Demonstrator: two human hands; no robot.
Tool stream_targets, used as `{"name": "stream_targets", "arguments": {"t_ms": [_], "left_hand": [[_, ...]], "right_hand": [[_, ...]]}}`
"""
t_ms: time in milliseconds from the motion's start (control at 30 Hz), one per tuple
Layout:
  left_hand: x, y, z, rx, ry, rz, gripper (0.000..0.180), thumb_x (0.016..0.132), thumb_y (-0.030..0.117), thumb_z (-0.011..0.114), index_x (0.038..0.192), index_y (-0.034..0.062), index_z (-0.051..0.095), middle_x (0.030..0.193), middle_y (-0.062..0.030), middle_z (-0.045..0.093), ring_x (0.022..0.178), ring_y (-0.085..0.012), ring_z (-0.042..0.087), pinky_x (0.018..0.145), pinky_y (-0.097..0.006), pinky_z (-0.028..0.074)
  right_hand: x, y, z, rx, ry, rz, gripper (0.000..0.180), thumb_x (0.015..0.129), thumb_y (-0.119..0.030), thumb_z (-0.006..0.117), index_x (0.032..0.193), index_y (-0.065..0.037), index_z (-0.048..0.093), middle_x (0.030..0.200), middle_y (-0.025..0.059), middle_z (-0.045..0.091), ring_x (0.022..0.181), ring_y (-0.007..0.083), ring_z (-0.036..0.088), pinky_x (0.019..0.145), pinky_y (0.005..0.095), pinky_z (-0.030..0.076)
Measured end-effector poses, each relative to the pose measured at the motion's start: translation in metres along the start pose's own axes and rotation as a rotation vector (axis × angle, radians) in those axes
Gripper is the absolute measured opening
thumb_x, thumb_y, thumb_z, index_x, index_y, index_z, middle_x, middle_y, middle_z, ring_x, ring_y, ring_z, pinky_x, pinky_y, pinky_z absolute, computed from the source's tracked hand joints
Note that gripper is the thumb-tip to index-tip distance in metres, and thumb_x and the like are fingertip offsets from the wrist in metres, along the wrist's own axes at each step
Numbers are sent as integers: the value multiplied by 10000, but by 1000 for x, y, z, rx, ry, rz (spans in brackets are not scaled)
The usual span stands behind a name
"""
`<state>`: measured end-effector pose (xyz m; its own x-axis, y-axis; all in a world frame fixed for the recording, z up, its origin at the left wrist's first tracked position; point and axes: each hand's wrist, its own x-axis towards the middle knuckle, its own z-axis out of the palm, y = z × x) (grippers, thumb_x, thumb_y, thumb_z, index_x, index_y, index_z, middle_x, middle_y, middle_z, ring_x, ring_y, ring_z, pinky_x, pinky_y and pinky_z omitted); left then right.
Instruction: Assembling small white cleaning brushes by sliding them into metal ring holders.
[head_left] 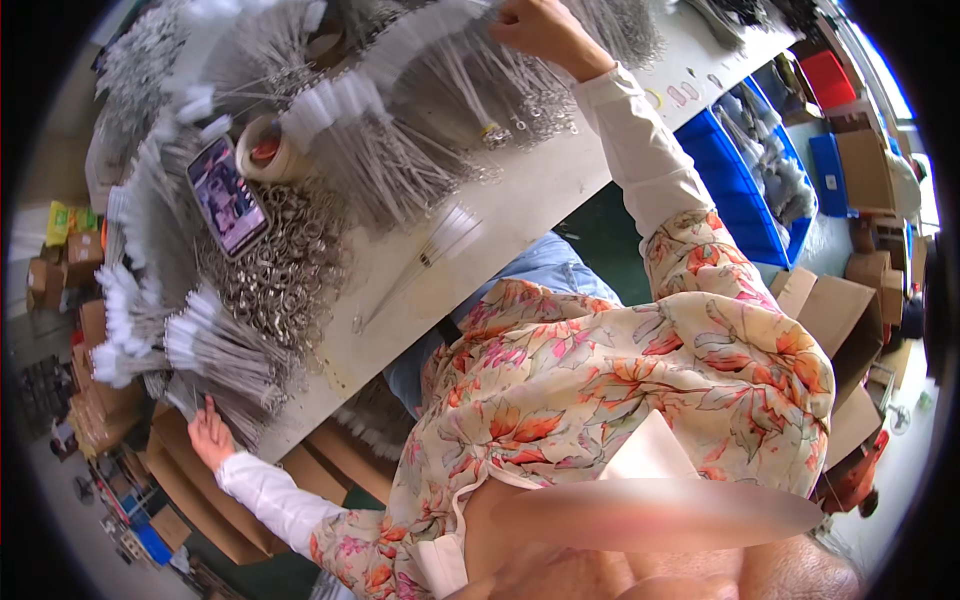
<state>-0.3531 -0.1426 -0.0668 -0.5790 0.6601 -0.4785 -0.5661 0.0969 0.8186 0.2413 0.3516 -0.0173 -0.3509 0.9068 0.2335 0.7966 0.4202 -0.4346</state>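
Note:
My left hand (210, 437) is at the left end of the table, its fingers stretched out and apart beside a bundle of thin grey wire cords (225, 350) with clear whitish plastic ends. Across the table, my right hand (548, 35) has its fingers curled in at the edge of another wire bundle (440, 70); what they hold, if anything, is hidden. Between the hands lie a heap of small metal rings and clasps (285, 245) and a further wire bundle (380, 150). A few single wire cords (425, 260) rest on the bare tabletop near my body.
A phone with a lit screen (228, 195) leans by a roll of tape (270, 150) on the table (520, 190). Blue bins (740, 170) with grey bundles stand beyond the right edge. Cardboard boxes (840, 310) are at the right, with more cartons (200, 480) below the left end.

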Motion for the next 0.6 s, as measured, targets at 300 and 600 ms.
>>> {"name": "stream_targets", "arguments": {"t_ms": [300,600], "left_hand": [[-41,2,34,-101,11,218,143,938,147,493,1046,55,480,768,21,404,525,-41,291,385,-180,243],[-51,-11,94,357,301,391,314,891,217,587,1161,60,562,814,25,471,606,-14,363,465,-158,276]], "right_hand": [[-16,88,-73,257,532,-149,212,925,-144,460,835,-20,605,622,3,527,519,84,471,465,237,385],[46,203,-32,336,109,-56,256,830,-233,626,936,-9,690,799,14,648,739,84,548,684,241,423]]}}
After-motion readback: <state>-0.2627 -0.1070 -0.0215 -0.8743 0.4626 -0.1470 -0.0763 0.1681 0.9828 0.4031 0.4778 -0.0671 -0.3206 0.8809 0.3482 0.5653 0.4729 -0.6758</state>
